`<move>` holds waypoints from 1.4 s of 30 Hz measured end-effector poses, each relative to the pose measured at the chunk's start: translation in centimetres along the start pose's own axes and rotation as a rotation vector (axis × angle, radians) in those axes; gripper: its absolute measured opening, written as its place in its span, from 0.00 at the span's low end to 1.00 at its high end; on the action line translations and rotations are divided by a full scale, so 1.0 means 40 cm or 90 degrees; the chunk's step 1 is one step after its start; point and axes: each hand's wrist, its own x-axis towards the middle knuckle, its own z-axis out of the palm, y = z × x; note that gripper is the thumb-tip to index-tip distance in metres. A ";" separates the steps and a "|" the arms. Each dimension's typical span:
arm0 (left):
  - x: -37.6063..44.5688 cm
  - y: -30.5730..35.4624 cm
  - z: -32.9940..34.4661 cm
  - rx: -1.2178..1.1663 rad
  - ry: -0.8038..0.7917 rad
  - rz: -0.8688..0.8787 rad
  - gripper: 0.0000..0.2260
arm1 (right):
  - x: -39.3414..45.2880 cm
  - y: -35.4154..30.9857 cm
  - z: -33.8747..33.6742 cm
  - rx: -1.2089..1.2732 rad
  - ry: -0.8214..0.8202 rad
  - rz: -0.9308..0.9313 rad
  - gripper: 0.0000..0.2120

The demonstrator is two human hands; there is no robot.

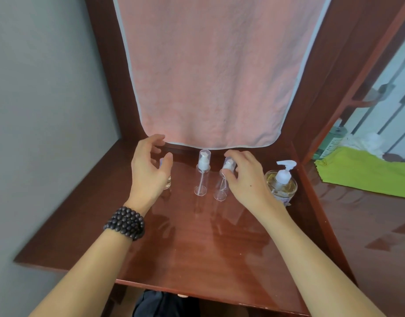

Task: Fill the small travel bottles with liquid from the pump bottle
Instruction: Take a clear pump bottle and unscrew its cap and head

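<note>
Clear thin plastic makes up the three travel bottles, standing in a row near the back of the table (219, 248) under a hanging pink towel (208, 76). The middle bottle (202, 173) stands free, its white spray head under a clear cap. The right bottle (221, 191) tilts a little; the right hand (245, 177) pinches its cap between thumb and fingertips. The left bottle (167, 181) is mostly hidden behind the left hand (151, 165), which is spread with fingers loosely curved, close to it; I cannot tell whether it touches.

These bottles look empty or nearly so, hence very light, narrow-based and quick to tip, and smooth enough to slip. I would hold each round the barrel while the other hand twists off the head, not by the cap alone, which may pull off.

The pump bottle (281, 183) at the right, holding yellowish liquid, seems heavier and steadier; press its head while bracing the body.
</note>
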 end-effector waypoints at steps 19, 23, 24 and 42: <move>-0.128 0.179 0.182 -0.021 -0.402 0.075 0.17 | -0.081 -0.005 -0.252 0.279 0.007 0.077 0.09; -0.129 0.183 0.201 -0.031 -0.433 0.073 0.18 | -0.086 0.013 -0.273 0.260 -0.012 0.069 0.09; -0.130 0.180 0.204 -0.039 -0.441 0.065 0.18 | -0.085 0.015 -0.275 0.257 0.000 0.070 0.09; -0.104 0.114 0.141 -0.139 -0.313 -0.085 0.16 | -0.217 0.093 -0.155 0.357 -0.232 0.213 0.11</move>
